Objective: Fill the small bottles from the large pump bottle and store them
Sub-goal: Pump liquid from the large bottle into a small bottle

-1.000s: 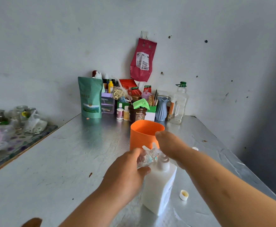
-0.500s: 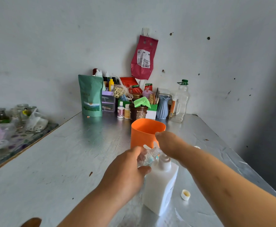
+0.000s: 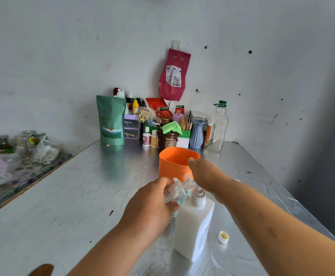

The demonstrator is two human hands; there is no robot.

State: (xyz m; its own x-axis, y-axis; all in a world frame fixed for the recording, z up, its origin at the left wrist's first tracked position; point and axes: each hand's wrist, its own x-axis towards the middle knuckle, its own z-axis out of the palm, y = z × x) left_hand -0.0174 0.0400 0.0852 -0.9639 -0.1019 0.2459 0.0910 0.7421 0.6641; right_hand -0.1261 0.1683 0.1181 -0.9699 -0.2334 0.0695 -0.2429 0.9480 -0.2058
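Pump bottle (image 3: 193, 226) label illegible; left hand (image 3: 148, 204) holds small bottle (image 3: 177, 189).

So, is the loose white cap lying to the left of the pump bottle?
No, the white cap lies on the metal table to the right of the white pump bottle.

Colours round my orange cup (image 3: 172, 164)
Nearer me than the cup, my clear small bottle (image 3: 177, 190) and white pump bottle (image 3: 194, 222); behind it, green pouch (image 3: 111, 120), ribbed pale-blue vase (image 3: 196, 134), magenta bag (image 3: 173, 74).
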